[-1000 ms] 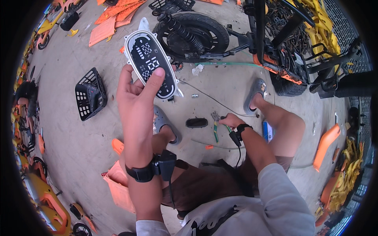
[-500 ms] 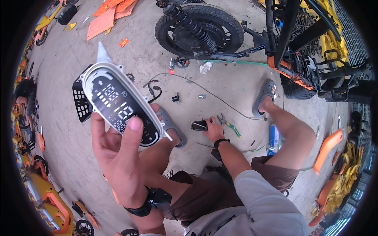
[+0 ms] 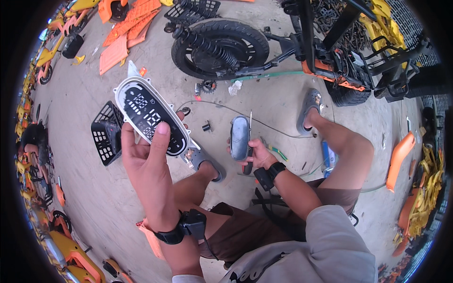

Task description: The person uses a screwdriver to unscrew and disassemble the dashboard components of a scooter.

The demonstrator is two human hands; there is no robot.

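Left hand (image 3: 148, 158): here it is, left of centre in the frame, pinching a display panel (image 3: 150, 115), thumb on the face, fingers behind.
Right hand (image 3: 262, 155): over to just right of centre, curled around the lower part of an oval cover (image 3: 239, 138) and a slim tool (image 3: 251, 123) together, a double grip.
Panel and cover: two separate pieces, well apart; judging by that, work is partway, with neither set down and the two not joined. How much is left doesn't show.
Display panel: up against the left palm side, tilted, upper end leaning to the upper left, lit-looking digits facing the camera.
Oval cover: near upright in the picture, greyish face up, fingertips at its left edge, thumb at its right.
Slim tool: metal shaft alongside the cover's right edge.
Green-handled pliers (image 3: 277, 152): on the floor, just right of the right hand.
Black cylinder (image 3: 206, 126): small, on the floor between the hands.
Black basket (image 3: 100, 141): left of frame, beyond the left hand.
Wheel (image 3: 200, 61): upper centre, farthest out.
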